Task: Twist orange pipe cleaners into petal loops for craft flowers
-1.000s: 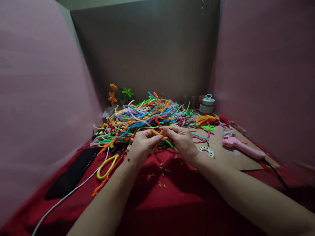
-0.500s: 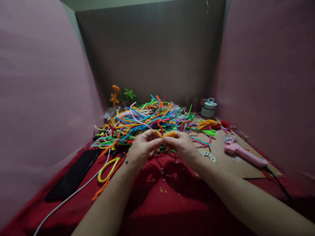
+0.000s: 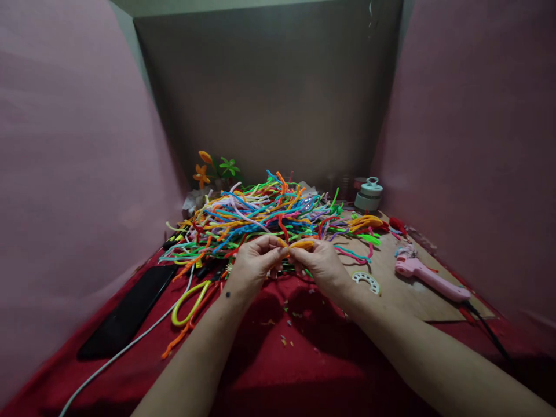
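Note:
Both hands meet at the front edge of a large pile of colourful pipe cleaners [image 3: 252, 211]. Between them is a yellow-orange pipe cleaner [image 3: 303, 244], bent near its middle. My left hand [image 3: 259, 259] pinches one part of it between thumb and forefinger. My right hand [image 3: 319, 260] grips the other part the same way, and the two thumb tips nearly touch. The lower fingers of both hands are curled and partly hidden. Small fuzzy clippings [image 3: 284, 341] lie on the red cloth [image 3: 299, 370] below the hands.
A pink glue gun [image 3: 430, 279] with a black cord rests on a brown board [image 3: 391, 260] at right, near a white arched piece [image 3: 366, 282]. A black phone [image 3: 125, 313], a white cable [image 3: 130, 343] and a yellow loop [image 3: 190, 304] lie left. Behind stand pipe-cleaner flowers [image 3: 202, 175] and a lidded jar [image 3: 369, 194].
The hands have shifted very slightly lower in the picture, still pinching the same yellow-orange pipe cleaner. Little else differs beyond a small shift of the view.

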`<act>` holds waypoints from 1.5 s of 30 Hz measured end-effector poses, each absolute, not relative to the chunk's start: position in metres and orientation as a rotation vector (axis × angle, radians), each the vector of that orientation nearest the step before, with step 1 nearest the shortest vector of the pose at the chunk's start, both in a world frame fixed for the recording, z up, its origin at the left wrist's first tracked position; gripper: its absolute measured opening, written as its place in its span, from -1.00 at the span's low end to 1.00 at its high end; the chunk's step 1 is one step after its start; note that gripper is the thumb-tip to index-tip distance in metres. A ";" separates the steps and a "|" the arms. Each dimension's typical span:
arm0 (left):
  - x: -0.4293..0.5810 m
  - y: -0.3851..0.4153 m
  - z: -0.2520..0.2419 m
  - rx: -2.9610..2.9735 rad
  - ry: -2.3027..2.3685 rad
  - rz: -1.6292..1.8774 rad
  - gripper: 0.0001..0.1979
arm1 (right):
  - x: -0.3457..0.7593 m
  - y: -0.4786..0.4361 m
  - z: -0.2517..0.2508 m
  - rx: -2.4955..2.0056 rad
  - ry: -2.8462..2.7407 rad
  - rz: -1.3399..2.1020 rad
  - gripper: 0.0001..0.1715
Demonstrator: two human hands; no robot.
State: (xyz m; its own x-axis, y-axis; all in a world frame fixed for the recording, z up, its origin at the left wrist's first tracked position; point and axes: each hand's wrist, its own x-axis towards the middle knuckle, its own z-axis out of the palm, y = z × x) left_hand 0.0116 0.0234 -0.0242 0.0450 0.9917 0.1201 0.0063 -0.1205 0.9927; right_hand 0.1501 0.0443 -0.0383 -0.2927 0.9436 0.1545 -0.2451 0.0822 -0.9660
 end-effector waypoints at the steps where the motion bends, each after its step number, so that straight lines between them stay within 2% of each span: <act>1: 0.012 0.024 -0.025 1.342 1.125 1.264 -0.78 | 0.150 0.044 -0.039 -0.762 -1.291 1.461 -0.85; 6: 0.011 0.022 -0.026 1.717 1.133 1.360 -0.93 | 0.150 0.046 -0.044 -0.700 -1.141 1.640 -0.87; 9: 0.009 0.021 -0.024 1.936 1.101 1.367 -0.93 | 0.150 0.049 -0.047 -0.717 -1.121 1.653 -0.85; 11: 0.007 0.022 -0.023 1.806 1.121 1.304 -0.94 | 0.151 0.049 -0.047 -0.696 -1.156 1.630 -0.85; 16: -0.002 0.028 -0.025 1.149 0.992 1.087 -0.80 | 0.152 0.045 -0.041 -0.715 -1.323 1.456 -0.88; 23: -0.008 0.029 -0.029 1.038 0.816 0.892 -0.81 | 0.154 0.043 -0.036 -0.678 -1.508 1.334 -0.88; 26: -0.008 0.028 -0.028 1.046 0.816 0.889 -0.82 | 0.156 0.044 -0.037 -0.644 -1.604 1.202 -0.92; 33: -0.011 0.029 -0.027 1.087 0.887 0.871 -0.84 | 0.162 0.041 -0.038 -0.572 -1.954 0.638 -0.90; 37: -0.011 0.029 -0.026 1.120 0.940 0.868 -0.83 | 0.162 0.041 -0.037 -0.547 -2.016 0.550 -0.90; 41: -0.002 0.025 -0.024 1.315 1.089 0.932 -0.85 | 0.159 0.042 -0.039 -0.647 -1.930 0.635 -0.89; 45: 0.011 0.020 -0.029 1.914 1.467 1.113 -0.90 | 0.154 0.043 -0.045 -0.767 -1.796 0.723 -0.88</act>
